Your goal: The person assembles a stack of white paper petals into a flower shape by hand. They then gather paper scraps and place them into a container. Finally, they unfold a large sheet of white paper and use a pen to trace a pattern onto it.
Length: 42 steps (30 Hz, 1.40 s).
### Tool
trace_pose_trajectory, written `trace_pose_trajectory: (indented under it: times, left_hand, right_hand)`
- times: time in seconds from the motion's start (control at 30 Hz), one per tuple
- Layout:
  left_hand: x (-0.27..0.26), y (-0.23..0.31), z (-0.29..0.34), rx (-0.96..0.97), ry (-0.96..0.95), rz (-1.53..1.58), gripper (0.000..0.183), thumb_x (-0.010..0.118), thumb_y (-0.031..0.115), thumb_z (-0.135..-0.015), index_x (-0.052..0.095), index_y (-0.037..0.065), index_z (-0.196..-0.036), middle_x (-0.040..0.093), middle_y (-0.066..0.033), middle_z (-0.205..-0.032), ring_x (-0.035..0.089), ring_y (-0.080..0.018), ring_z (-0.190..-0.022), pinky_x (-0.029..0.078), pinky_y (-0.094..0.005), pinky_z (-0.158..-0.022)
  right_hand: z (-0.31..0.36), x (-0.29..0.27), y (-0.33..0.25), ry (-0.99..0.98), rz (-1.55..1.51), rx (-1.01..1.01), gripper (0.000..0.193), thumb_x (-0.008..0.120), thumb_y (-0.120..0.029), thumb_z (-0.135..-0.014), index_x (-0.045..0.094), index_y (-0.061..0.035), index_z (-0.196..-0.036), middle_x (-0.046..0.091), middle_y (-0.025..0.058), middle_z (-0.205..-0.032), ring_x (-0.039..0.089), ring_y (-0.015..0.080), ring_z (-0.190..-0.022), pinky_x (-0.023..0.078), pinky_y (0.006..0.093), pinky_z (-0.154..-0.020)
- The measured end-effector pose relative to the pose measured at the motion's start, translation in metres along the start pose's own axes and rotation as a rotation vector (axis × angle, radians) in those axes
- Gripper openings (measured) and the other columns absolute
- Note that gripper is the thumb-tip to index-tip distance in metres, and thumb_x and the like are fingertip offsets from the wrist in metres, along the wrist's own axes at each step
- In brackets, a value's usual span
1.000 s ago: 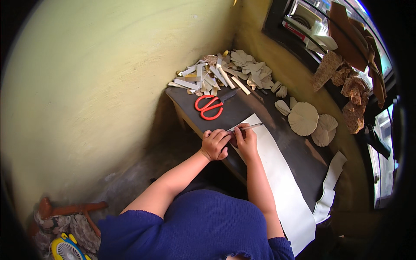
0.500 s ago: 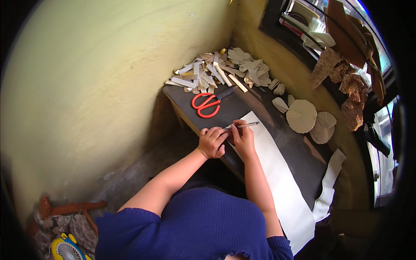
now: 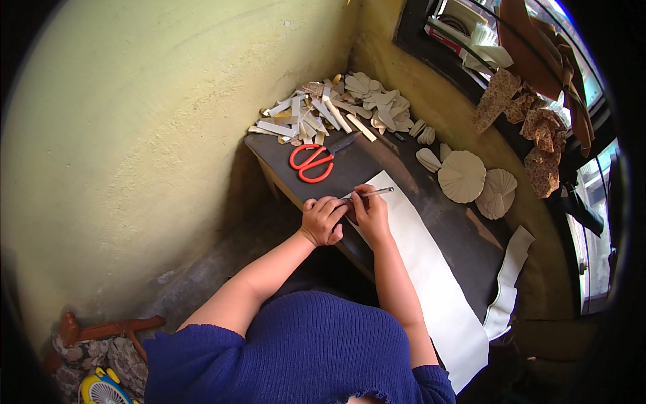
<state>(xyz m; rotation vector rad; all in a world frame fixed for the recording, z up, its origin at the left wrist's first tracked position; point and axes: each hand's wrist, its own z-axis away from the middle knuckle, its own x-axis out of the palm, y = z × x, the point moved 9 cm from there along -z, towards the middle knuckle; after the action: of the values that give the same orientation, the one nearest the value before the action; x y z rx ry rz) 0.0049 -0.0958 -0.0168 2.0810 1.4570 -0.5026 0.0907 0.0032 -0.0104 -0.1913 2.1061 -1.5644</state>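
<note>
A long strip of white sheet material (image 3: 437,289) lies along the dark table's near side. At its far left corner, my left hand (image 3: 323,221) presses a small dark brown flat piece (image 3: 351,214) down with bent fingers. My right hand (image 3: 371,217) pinches a pen (image 3: 378,192), its back end pointing right and its writing tip hidden by the fingers next to the dark piece. Farther off on the table, scissors with red handles (image 3: 311,163) lie apart from both hands.
Cut strips (image 3: 296,120) and rounded pale pieces (image 3: 380,101) heap at the table's (image 3: 397,158) far end. Fanned stacks of petal-shaped pieces (image 3: 461,176) lie on the right, near a narrow pale strip (image 3: 508,283). A yellow-and-blue fan (image 3: 104,389) sits low at left.
The view has shifted slightly, so the things on the table appear a little farther left. Both hands keep nearly the same place and hold on the sheet.
</note>
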Motion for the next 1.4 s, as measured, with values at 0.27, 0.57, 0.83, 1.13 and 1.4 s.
trace_pose_trajectory:
  times: [0.27, 0.57, 0.83, 1.13, 1.4]
  left_hand:
    - [0.0, 0.0, 0.001, 0.002, -0.009, 0.0, 0.042, 0.041, 0.039, -0.077, 0.064, 0.011, -0.098, 0.06, -0.0004, -0.102, 0.058, -0.0172, -0.093, 0.032, -0.0358, -0.079]
    - [0.001, -0.001, 0.002, 0.004, -0.009, -0.008, 0.042, 0.042, 0.039, -0.076, 0.064, 0.011, -0.098, 0.06, 0.0001, -0.102, 0.057, -0.0165, -0.094, 0.032, -0.0353, -0.079]
    - [-0.001, 0.0, -0.001, -0.004, -0.01, 0.009, 0.042, 0.042, 0.039, -0.075, 0.064, 0.012, -0.098, 0.06, 0.0001, -0.101, 0.057, -0.0165, -0.094, 0.032, -0.0349, -0.078]
    - [0.0, -0.001, 0.0, -0.004, -0.01, 0.004, 0.043, 0.042, 0.039, -0.075, 0.064, 0.012, -0.099, 0.06, -0.0001, -0.101, 0.057, -0.0166, -0.094, 0.032, -0.0349, -0.078]
    - [0.0, 0.0, 0.0, -0.006, -0.011, -0.002, 0.043, 0.043, 0.039, -0.075, 0.064, 0.012, -0.1, 0.06, 0.0002, -0.101, 0.057, -0.0166, -0.094, 0.032, -0.0351, -0.078]
  right_hand:
    - [0.0, -0.001, 0.001, 0.0, 0.051, 0.016, 0.012, 0.06, -0.007, -0.088, 0.057, 0.0, -0.097, 0.063, 0.0085, -0.074, 0.061, 0.0124, -0.067, 0.048, 0.0259, -0.061]
    - [0.001, -0.001, 0.001, 0.033, 0.037, -0.04, 0.012, 0.06, -0.007, -0.086, 0.057, 0.0003, -0.096, 0.062, 0.0094, -0.072, 0.06, 0.014, -0.062, 0.047, 0.0269, -0.059]
    - [0.003, -0.005, 0.0, 0.039, 0.12, -0.021, 0.01, 0.06, -0.005, -0.085, 0.059, -0.0007, -0.094, 0.061, 0.008, -0.07, 0.058, 0.0125, -0.06, 0.046, 0.0259, -0.057]
    - [0.003, -0.003, -0.01, 0.035, 0.105, -0.128, 0.011, 0.059, -0.003, -0.083, 0.061, -0.0011, -0.094, 0.062, 0.0099, -0.079, 0.058, 0.0167, -0.061, 0.047, 0.0275, -0.059]
    - [0.003, -0.004, -0.023, 0.048, 0.142, -0.234, 0.019, 0.059, -0.003, -0.082, 0.063, -0.003, -0.101, 0.06, 0.0085, -0.077, 0.058, 0.0156, -0.063, 0.047, 0.0271, -0.06]
